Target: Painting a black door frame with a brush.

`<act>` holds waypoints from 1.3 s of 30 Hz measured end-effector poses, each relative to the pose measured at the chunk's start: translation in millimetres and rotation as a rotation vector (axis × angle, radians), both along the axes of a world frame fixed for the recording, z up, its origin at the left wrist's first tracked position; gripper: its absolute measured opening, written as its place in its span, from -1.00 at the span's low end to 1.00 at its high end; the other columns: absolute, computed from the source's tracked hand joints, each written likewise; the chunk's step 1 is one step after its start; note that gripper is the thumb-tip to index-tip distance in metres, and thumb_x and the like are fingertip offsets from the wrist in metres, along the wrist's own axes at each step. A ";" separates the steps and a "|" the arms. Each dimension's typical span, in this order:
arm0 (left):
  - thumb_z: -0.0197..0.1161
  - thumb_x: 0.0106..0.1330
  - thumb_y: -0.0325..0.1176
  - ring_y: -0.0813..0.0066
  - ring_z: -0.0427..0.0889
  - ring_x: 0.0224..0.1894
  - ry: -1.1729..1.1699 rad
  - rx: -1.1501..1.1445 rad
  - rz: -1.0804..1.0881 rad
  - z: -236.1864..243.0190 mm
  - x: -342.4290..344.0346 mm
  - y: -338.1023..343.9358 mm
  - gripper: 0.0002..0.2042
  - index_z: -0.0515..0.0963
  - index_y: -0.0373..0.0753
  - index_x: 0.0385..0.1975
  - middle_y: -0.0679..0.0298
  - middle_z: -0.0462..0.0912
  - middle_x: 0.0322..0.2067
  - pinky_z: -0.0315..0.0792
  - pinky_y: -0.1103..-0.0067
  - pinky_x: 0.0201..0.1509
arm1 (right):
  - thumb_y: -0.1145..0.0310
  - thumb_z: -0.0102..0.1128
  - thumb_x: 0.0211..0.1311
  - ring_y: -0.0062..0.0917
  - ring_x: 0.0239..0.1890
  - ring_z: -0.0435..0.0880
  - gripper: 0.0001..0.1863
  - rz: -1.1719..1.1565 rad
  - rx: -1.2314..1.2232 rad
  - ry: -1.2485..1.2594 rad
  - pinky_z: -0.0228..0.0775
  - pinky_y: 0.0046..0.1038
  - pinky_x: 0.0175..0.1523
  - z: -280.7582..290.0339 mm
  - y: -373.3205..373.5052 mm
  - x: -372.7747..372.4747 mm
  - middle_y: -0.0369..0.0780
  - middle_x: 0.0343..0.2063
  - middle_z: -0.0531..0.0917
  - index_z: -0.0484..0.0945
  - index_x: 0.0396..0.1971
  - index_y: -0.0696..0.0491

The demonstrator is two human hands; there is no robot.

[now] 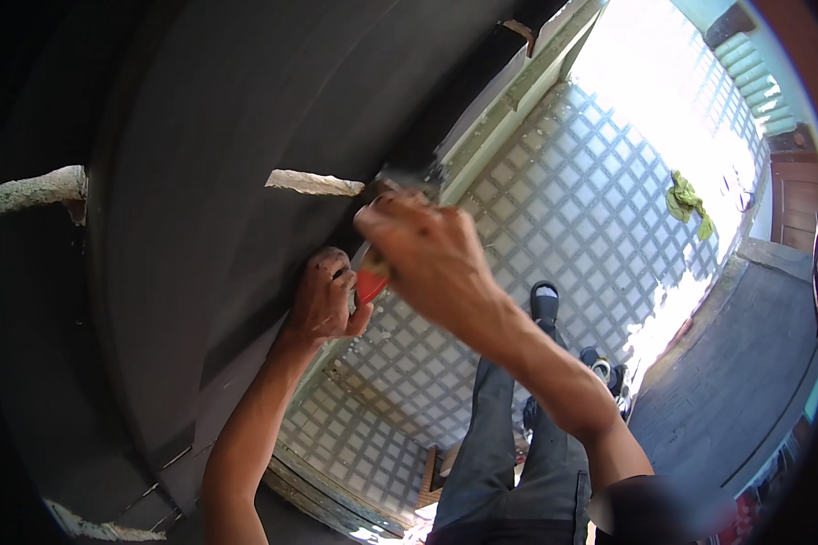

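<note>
My right hand (427,238) is closed, its fingers smeared by motion, at the edge of a large dark grey panel (236,100). Out from under its palm comes a red and tan handle (370,285); the tool's other end is hidden or blurred, so its kind is unclear. Just below and to the left, my left hand (324,295) is curled against the dark panel, thumb beside the red handle. Dark smudges mark its fingers. What those fingers grip, if anything, I cannot make out.
A pale greenish frame (486,150) runs along the panel's right side. Beyond lies a lattice-patterned tiled floor (600,173) with a green cloth (686,202) on it. A dark grey board (727,363) lies at right. My legs (491,436) stand below; a dark shoe (544,302) shows.
</note>
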State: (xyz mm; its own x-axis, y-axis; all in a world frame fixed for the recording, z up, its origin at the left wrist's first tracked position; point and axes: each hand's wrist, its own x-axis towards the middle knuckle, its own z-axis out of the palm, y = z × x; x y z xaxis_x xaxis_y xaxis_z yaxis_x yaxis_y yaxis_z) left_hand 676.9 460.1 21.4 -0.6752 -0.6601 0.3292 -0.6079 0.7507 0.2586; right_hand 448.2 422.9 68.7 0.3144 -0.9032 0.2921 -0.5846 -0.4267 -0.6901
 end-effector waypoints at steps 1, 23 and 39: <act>0.28 0.08 -0.40 -0.06 0.48 -0.04 0.003 -0.002 0.002 -3.6 2.6 2.0 -0.64 0.37 -0.31 -0.14 -0.06 0.42 -0.10 0.42 0.12 0.11 | 0.52 0.29 -0.04 -0.29 -0.14 0.72 -0.80 0.002 -0.002 0.003 0.63 -0.34 -0.16 3.1 2.3 2.0 -0.11 -0.26 0.67 0.62 -0.34 0.15; 0.27 0.09 -0.47 0.19 0.43 -0.16 0.275 -0.171 0.236 10.2 -38.7 40.2 -0.68 0.34 -0.28 -0.18 0.08 0.38 -0.19 0.35 0.31 -0.09 | 0.63 0.23 -0.13 -0.20 -0.19 0.69 -0.82 0.368 0.244 -0.329 0.53 -0.24 -0.18 21.3 6.2 -29.4 -0.11 -0.34 0.64 0.55 -0.43 0.18; 0.40 0.09 -0.44 0.06 0.50 0.19 0.489 0.511 0.837 37.6 -207.5 97.8 -0.43 0.40 -0.36 0.15 0.00 0.48 0.09 0.34 0.31 0.30 | 0.58 0.37 0.11 -0.23 -0.22 0.72 -0.70 0.237 0.678 -0.337 0.56 -0.30 -0.10 -23.3 47.7 -157.0 -0.11 -0.24 0.65 0.58 -0.12 0.15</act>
State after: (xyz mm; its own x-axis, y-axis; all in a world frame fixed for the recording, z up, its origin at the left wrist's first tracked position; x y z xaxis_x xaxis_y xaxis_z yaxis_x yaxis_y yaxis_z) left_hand 469.4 557.8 59.1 0.1802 -0.9836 -0.0035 -0.6223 -0.1167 0.7741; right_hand 291.3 470.6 45.3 0.5129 -0.8385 -0.1837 -0.2441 0.0627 -0.9677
